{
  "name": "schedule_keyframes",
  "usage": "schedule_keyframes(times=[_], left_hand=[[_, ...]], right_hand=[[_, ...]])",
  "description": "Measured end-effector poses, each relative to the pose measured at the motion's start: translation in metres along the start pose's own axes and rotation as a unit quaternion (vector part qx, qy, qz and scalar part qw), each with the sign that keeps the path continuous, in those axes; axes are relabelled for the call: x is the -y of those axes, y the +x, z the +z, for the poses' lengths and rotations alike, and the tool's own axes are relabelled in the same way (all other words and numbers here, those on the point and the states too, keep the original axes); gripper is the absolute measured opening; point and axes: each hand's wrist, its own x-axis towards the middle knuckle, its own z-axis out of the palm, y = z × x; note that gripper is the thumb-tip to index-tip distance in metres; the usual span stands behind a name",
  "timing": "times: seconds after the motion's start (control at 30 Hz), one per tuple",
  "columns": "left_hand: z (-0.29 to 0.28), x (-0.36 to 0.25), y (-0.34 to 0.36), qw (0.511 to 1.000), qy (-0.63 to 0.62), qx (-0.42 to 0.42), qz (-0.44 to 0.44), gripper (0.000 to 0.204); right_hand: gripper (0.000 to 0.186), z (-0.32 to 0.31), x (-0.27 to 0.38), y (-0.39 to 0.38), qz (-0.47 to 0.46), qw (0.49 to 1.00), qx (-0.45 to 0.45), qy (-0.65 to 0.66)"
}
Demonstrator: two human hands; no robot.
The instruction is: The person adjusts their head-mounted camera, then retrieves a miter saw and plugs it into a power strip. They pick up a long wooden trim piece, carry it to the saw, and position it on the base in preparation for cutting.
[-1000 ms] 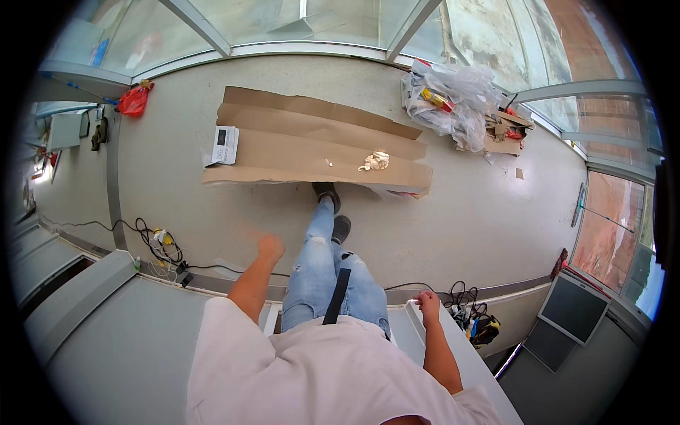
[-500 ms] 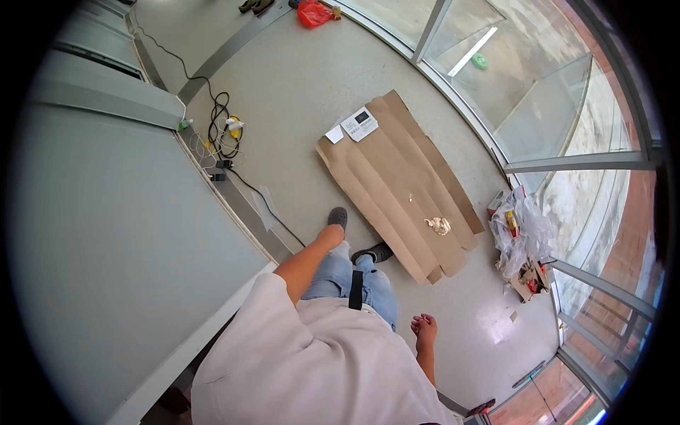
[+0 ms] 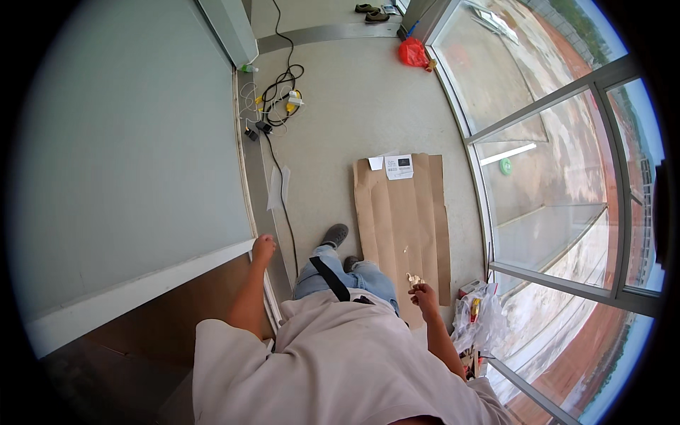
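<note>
My left hand (image 3: 264, 248) is beside the white edge of a large grey panel (image 3: 142, 142), its fingers curled closed. Nothing shows in it, and I cannot tell whether it touches the edge. My right hand (image 3: 425, 299) is held out on the right, also with curled fingers and nothing visible in them. It overlaps the lower end of a flattened brown cardboard sheet (image 3: 397, 212) on the floor. Just beyond its fingertips, a crumpled pale-yellow lump (image 3: 414, 280) lies on the cardboard, with a small white crumb (image 3: 406, 249) farther up.
Black cable (image 3: 283, 81) lies coiled by the left wall with adapters, and one length runs toward my feet. A white label (image 3: 399, 167) is on the cardboard. Right of it are a clear plastic bag (image 3: 478, 319) and glass panes. A red bag (image 3: 412, 52) and shoes (image 3: 377, 15) lie far off.
The view has turned and the cardboard now points straight ahead. My left hand has gone from in front of my leg to beside the panel edge. My right hand has come forward over the cardboard.
</note>
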Motion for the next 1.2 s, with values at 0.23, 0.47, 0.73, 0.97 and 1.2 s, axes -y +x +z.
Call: schedule_keyframes(times=[0.23,0.47,0.73,0.97,1.2], left_hand=[[-0.034,0.194,-0.119,0.964,0.23,0.061,-0.123,0.021],[0.081,0.26,-0.271,0.962,0.262,-0.077,-0.013,0.025],[0.068,0.214,-0.322,0.959,0.27,-0.066,-0.057,0.022],[0.028,0.245,-0.372,0.953,0.234,-0.06,-0.185,0.028],[-0.019,0.301,-0.389,0.97,0.116,-0.136,-0.162,0.032]], right_hand=[[0.014,0.109,0.215,-0.138,-0.173,0.926,0.294,-0.16],[0.024,0.21,0.234,-0.331,-0.476,0.468,0.744,-0.009],[0.026,0.248,0.155,-0.463,-0.422,0.261,0.866,0.054],[0.025,0.303,0.11,-0.523,-0.303,0.171,0.934,-0.077],[0.023,0.371,0.059,-0.575,-0.245,0.084,0.946,-0.193]])
